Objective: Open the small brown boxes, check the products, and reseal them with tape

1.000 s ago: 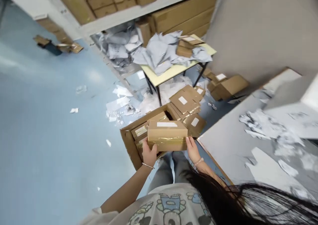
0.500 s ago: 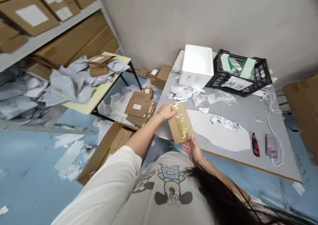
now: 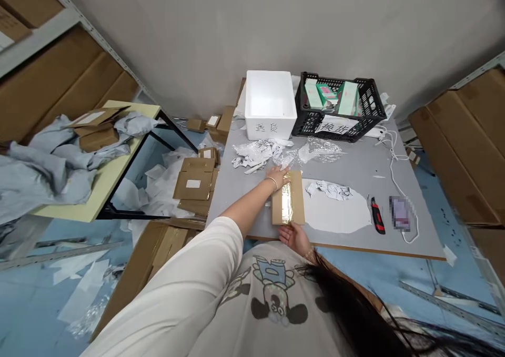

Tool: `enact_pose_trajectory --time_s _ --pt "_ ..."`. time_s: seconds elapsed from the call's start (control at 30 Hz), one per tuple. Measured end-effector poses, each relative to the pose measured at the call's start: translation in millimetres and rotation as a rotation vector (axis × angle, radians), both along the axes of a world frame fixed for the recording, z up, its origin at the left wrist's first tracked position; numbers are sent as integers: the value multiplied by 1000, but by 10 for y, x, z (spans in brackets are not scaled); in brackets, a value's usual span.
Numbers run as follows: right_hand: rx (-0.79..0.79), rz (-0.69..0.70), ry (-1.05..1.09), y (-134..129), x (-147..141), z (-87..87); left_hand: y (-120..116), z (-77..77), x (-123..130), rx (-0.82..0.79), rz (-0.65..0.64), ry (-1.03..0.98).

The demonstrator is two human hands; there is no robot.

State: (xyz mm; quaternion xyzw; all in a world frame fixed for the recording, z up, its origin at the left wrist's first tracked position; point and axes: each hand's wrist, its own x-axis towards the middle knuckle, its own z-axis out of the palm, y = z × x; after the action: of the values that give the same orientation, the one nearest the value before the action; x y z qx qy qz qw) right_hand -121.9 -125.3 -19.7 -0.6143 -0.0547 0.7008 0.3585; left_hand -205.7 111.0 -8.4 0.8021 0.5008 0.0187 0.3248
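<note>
A flat cardboard box (image 3: pixel 288 198) with a strip of clear tape along it lies on the grey work table (image 3: pixel 357 160), near the table's front edge. My left hand (image 3: pixel 278 177) is at the box's far end, fingers over its corner, beside crumpled plastic wrap (image 3: pixel 290 158). My right hand (image 3: pixel 294 237) is at the near edge, fingers against the cardboard. Its underside is hidden.
A white foam box (image 3: pixel 270 104) and a black plastic crate (image 3: pixel 339 104) stand at the table's back. A utility knife (image 3: pixel 377 216) and a white cable (image 3: pixel 394 178) lie to the right. Flat cardboard boxes (image 3: pixel 193 184) are stacked on the floor left of the table.
My view has swung from the open carton on the floor to the table. The box has gone from being held up at a tilt to lying flat on the table.
</note>
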Motion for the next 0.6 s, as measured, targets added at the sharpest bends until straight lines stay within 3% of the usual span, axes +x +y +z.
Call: enact_pose_trajectory --time_s 0.13,0.2,0.3,0.37,0.47,0.6 --pt "-52 216 90 61 -244 122 -171 90 -410 81 117 -96" --pt "56 321 51 183 -432 229 -340 163 -848 100 194 -203" --pt "258 467 -23 476 -804 402 -802 246 -1774 153 393 -356" --pt "357 568 -4 680 -1145 491 -1280 260 -2475 228 650 -392" --pt "445 757 72 860 -1811 529 -2217 183 -3439 291 1115 -382" --pt "463 998 49 692 -2885 356 -3612 -136 -4275 260 1704 -533"
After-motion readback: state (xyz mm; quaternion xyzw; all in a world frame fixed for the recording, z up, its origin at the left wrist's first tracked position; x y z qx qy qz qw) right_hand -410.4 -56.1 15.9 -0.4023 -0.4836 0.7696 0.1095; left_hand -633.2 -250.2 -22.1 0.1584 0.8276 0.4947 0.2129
